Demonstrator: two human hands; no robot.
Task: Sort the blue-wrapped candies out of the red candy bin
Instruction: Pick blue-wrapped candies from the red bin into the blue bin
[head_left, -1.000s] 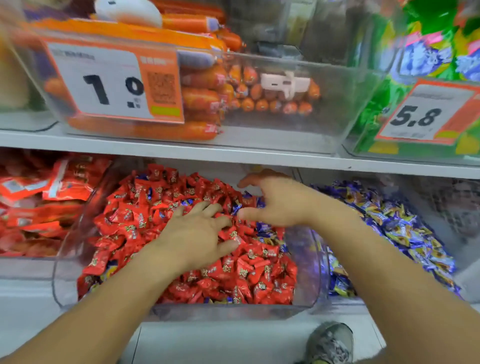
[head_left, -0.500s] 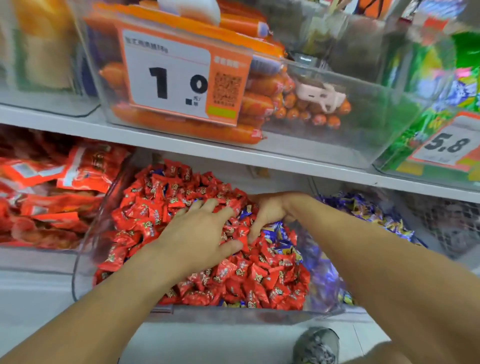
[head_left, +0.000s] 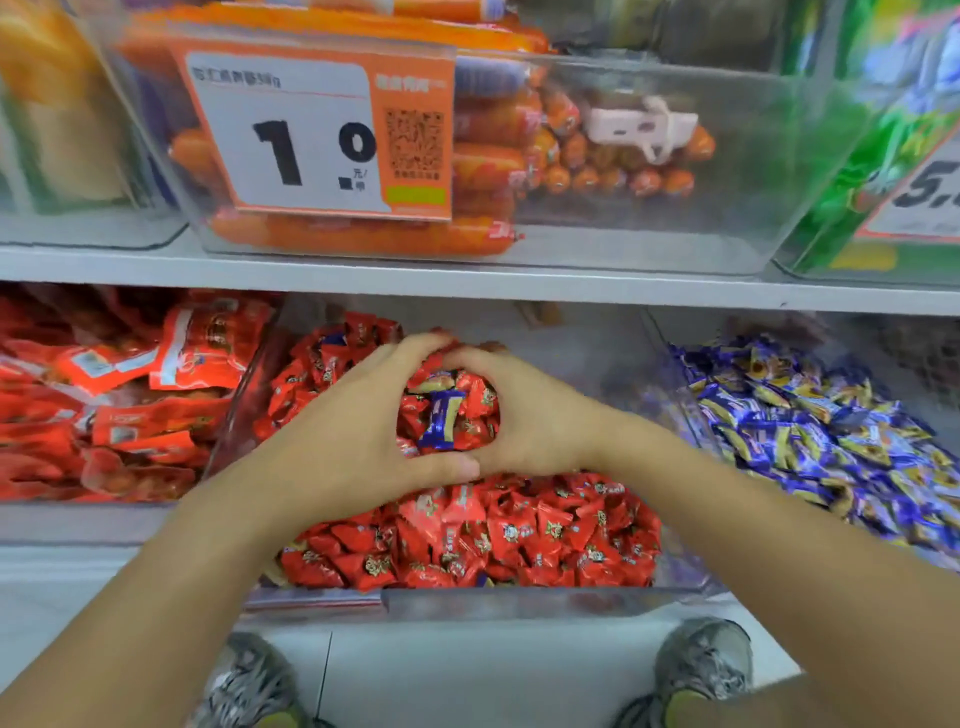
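The clear bin (head_left: 519, 600) on the lower shelf is full of red-wrapped candies (head_left: 493, 535). My left hand (head_left: 343, 441) and my right hand (head_left: 535, 421) lie on the pile toward the back of the bin. Their fingertips meet at the top and their thumbs meet at the bottom. Together they ring a small heap of red candies, fingers curved round it. One blue-wrapped candy (head_left: 440, 420) lies upright in the middle of that heap, between the two hands. More candies under the palms are hidden.
To the right, a bin of blue-and-yellow wrapped candies (head_left: 810, 431); to the left, a bin of red snack packets (head_left: 104, 405). The white shelf edge (head_left: 467, 283) sits just above the hands, carrying a clear bin of orange sausages (head_left: 623, 156) with a price tag (head_left: 311, 135). My shoes (head_left: 701, 665) show below.
My right hand came left over the red pile and both hands curved inward until fingertips and thumbs met around a heap. A blue candy now shows between them.
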